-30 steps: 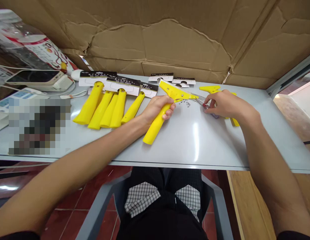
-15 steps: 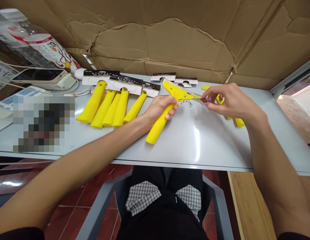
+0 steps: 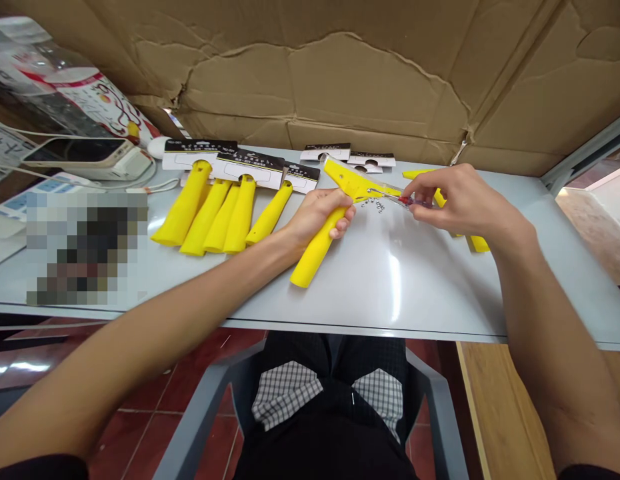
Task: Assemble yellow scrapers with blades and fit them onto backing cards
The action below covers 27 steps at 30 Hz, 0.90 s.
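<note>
My left hand [image 3: 324,215] is wrapped round the handle of a yellow T-shaped tool [image 3: 317,250], whose wide head has a clear strip along its far edge. In my right hand [image 3: 447,200] is a screwdriver [image 3: 413,201] with a red and clear handle. Its thin shaft points left, with the tip at a screw on the yellow head. Several small metal screws [image 3: 379,206] lie on the table just below the head. Behind my right hand are more yellow parts [image 3: 477,244], partly hidden by it.
Several yellow handles with black and white cards [image 3: 253,170] lie left of my left hand. Two more cards [image 3: 325,153] rest by the cardboard wall [image 3: 370,87]. Farther left are a phone [image 3: 75,152], a bottle [image 3: 97,100] and a blurred-out item on the table [image 3: 270,300].
The screwdriver tip has shifted slightly left onto the screw in the yellow head, and its shaft is tilted differently. My left hand keeps its hold.
</note>
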Available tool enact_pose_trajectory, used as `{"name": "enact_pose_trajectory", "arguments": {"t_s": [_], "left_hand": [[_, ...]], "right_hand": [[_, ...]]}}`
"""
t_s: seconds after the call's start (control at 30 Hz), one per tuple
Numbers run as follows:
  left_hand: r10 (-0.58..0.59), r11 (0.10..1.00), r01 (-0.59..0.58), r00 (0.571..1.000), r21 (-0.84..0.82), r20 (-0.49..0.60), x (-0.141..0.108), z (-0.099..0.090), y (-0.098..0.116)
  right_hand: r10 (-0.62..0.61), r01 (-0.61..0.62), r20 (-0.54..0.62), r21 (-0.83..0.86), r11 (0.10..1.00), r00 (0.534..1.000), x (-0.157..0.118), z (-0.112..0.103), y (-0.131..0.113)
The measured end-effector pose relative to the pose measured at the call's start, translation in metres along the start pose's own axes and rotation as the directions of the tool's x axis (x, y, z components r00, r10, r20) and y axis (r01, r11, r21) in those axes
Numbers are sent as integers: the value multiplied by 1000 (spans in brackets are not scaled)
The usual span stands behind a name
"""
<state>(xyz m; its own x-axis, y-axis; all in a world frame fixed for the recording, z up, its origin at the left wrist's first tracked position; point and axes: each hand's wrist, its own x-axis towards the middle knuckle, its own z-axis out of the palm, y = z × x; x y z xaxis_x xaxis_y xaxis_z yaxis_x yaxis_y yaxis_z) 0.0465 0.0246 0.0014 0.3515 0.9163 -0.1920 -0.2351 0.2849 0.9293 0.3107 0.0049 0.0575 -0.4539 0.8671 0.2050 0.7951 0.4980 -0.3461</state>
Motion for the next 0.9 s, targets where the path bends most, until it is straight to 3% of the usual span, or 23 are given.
{"name": "enact_pose_trajectory", "arguments": {"t_s": [0.9], "left_hand": [[-7, 999, 9, 999, 53, -43, -4, 4, 3]], "right_hand": [[4, -7, -35, -75, 997, 999, -3, -4, -12]]}}
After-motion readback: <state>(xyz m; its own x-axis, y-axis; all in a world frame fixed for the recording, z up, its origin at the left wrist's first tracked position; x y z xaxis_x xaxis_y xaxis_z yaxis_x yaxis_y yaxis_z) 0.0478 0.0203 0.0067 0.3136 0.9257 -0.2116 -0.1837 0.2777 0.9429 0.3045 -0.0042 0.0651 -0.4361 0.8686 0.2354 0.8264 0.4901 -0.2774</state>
